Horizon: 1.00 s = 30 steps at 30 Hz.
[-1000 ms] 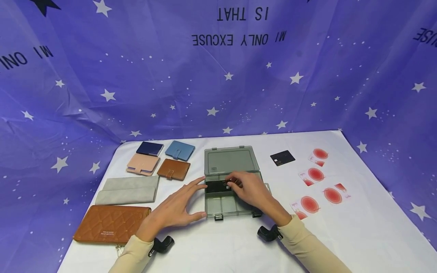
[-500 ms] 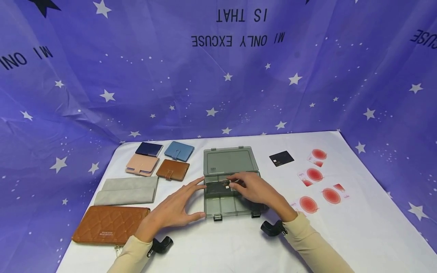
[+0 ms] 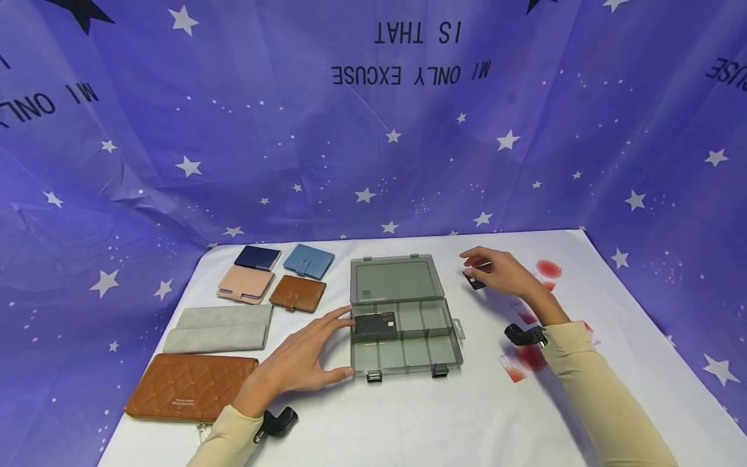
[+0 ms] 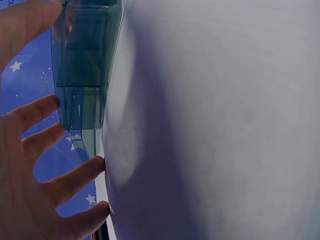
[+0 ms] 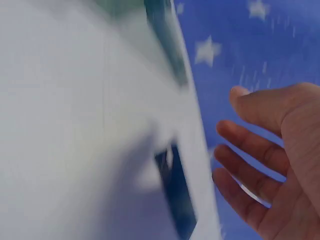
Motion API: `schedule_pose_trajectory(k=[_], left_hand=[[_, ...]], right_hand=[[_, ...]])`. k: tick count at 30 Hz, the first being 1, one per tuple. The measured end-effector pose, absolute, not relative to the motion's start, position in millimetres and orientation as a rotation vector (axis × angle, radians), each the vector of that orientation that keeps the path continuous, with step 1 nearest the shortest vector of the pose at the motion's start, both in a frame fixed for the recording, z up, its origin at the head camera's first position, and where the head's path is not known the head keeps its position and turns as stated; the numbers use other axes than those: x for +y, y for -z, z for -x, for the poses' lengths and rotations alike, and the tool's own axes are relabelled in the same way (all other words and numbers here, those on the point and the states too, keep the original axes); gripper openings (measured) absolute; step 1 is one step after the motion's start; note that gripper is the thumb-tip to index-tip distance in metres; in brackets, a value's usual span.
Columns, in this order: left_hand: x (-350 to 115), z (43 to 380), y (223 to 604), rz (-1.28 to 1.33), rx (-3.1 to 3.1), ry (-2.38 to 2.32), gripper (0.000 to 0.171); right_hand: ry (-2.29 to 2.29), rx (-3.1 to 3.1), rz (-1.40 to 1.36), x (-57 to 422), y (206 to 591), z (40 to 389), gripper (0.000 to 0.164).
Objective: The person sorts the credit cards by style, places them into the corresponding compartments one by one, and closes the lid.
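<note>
A grey-green see-through plastic box [image 3: 398, 280] stands with its lid folded back in the head view. One black VIP card [image 3: 369, 325] lies across the left compartments of its back row. My left hand [image 3: 297, 359] is spread at the box's left side, with thumb and fingertips at its wall; the left wrist view shows the fingers [image 4: 75, 182] apart. To the box's right, my right hand [image 3: 500, 272] hovers over a second black card [image 3: 475, 281] and partly hides it. In the right wrist view this card [image 5: 177, 192] lies on the cloth, apart from the loosely bent fingers.
Several red-and-white cards [image 3: 530, 357] lie at the right, partly under my right arm. At the left are a brown quilted wallet [image 3: 192, 387], a grey pouch [image 3: 218, 329] and several small card holders [image 3: 297, 293]. A purple starry curtain [image 3: 373, 162] stands behind the white table [image 3: 408, 421].
My right hand has let go of the VIP card in the box and moved right and away, to above the other black card. My left hand stays at the box's side.
</note>
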<state>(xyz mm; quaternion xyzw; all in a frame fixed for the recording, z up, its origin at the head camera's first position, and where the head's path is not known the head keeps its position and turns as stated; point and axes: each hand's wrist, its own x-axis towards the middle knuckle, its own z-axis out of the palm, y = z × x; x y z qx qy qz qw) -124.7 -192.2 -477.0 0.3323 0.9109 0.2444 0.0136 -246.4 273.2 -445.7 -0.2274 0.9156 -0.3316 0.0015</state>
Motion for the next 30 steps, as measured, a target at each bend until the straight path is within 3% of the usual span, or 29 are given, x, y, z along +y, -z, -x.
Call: schedule_pose_trajectory(k=[9,21,30], left_hand=[[-190,121,479,-1.043,2.841,-0.754,0.083],[-191,120,478,-1.031,2.846,-0.766,0.083],[-192,121,478,-1.027,2.85,-0.767,0.084]], right_hand=[[0.89,2.924,0.666,330,469,265,0.04],[0.812,2.852,0.701,346,469,258,0.062],[0.781,2.813,0.676,349,467,260,0.058]])
